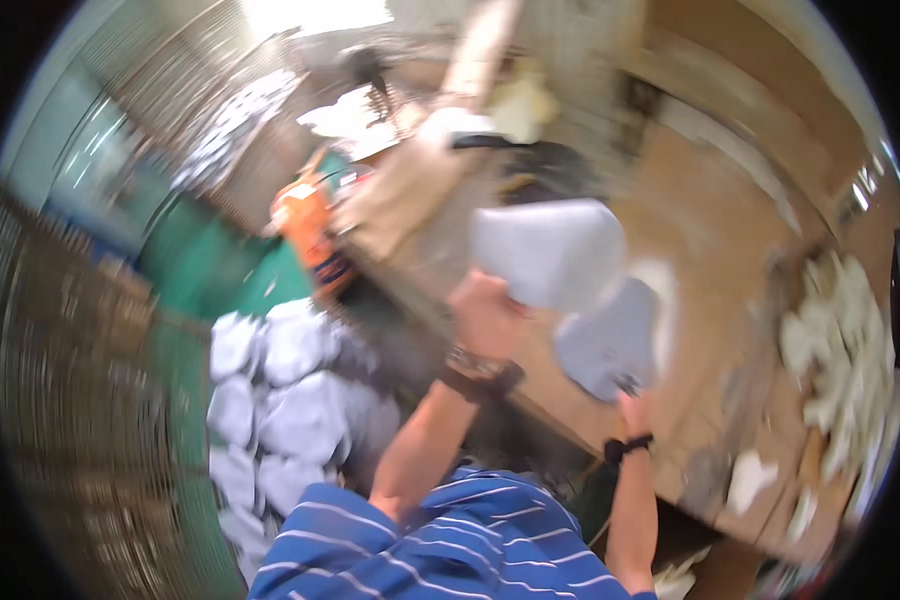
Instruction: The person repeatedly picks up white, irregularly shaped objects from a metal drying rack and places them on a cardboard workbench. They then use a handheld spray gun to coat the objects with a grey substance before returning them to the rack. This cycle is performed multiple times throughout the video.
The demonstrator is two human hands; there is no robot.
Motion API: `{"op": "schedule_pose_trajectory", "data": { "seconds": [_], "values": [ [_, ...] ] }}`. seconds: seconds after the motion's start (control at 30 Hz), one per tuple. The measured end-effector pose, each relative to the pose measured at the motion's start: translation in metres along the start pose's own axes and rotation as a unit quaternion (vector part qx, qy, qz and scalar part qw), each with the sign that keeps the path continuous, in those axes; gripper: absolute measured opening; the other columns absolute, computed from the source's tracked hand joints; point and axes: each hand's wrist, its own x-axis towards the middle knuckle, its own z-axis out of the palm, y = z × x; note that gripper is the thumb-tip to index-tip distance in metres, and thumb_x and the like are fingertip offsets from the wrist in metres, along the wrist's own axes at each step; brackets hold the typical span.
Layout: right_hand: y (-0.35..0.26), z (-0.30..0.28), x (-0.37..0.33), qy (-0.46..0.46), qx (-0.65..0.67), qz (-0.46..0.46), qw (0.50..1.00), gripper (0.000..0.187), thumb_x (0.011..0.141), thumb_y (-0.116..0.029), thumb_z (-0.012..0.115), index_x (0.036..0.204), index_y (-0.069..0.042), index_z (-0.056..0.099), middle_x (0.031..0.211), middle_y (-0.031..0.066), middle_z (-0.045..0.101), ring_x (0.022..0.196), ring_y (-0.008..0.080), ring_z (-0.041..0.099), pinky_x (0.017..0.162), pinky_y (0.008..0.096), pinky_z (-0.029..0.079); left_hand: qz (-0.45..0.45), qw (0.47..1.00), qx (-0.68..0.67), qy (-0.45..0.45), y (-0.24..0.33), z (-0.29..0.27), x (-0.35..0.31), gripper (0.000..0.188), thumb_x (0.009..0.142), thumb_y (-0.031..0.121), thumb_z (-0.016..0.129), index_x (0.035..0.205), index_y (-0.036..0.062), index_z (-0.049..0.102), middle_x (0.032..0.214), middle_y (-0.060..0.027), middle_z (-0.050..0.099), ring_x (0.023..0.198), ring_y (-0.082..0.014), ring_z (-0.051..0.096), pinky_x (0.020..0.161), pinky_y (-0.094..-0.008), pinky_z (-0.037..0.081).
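Observation:
My left hand (488, 312) is raised over the table and closed on the near edge of a pale grey, rounded flat piece (550, 250). Below and to the right, a darker blue-grey flat piece (608, 340) lies over a white one on the tabletop. At its near edge is my right hand (632, 405), its fingers closed. A small dark thing (627, 383) shows at those fingertips, too blurred to name. Whether the right hand also grips the blue-grey piece, I cannot tell.
A brown-topped table (710, 420) fills the right side. Cream scraps (835, 350) are heaped at its right end. Stacks of pale grey-lilac pieces (305, 425) stand on the left, near the green floor (200, 255). An orange container (310, 235) sits by the table's left edge.

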Motion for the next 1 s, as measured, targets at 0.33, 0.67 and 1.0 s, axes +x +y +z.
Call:
{"op": "schedule_pose_trajectory", "data": {
  "seconds": [0.33,0.67,1.0],
  "values": [
    [-0.016,-0.043,-0.068,0.007,0.095,-0.125,0.988,0.014,0.084,-0.013,0.069,0.084,-0.001,0.064,0.069,0.0029,0.06,0.059,0.0141,0.056,0.055,0.0325,0.045,0.026,0.959,-0.217,0.181,0.102,-0.181,-0.138,0.063,0.075,0.003,0.054,0.138,0.0017,0.045,0.125,-0.0117,0.061,0.117,-0.0281,0.06,0.104,-0.0441,0.046],
    [-0.13,-0.005,-0.184,-0.116,0.015,-0.114,0.987,0.017,0.08,-0.012,0.072,0.075,0.002,0.063,0.06,0.0041,0.06,0.055,0.0136,0.057,0.054,0.0323,0.045,0.091,0.946,-0.195,0.242,0.187,-0.343,-0.067,0.056,0.074,0.004,0.055,0.13,0.0032,0.052,0.121,-0.0092,0.064,0.112,-0.0266,0.063,0.099,-0.0428,0.052],
    [-0.177,0.015,-0.235,-0.119,-0.013,-0.074,0.99,0.021,0.08,-0.014,0.075,0.075,0.001,0.062,0.062,0.0027,0.058,0.057,0.0121,0.055,0.055,0.0312,0.044,0.111,0.945,-0.13,0.28,0.247,-0.51,-0.02,0.038,0.074,0.008,0.055,0.11,0.0029,0.063,0.116,-0.0091,0.066,0.109,-0.0251,0.063,0.097,-0.0433,0.052]
  ]
}}
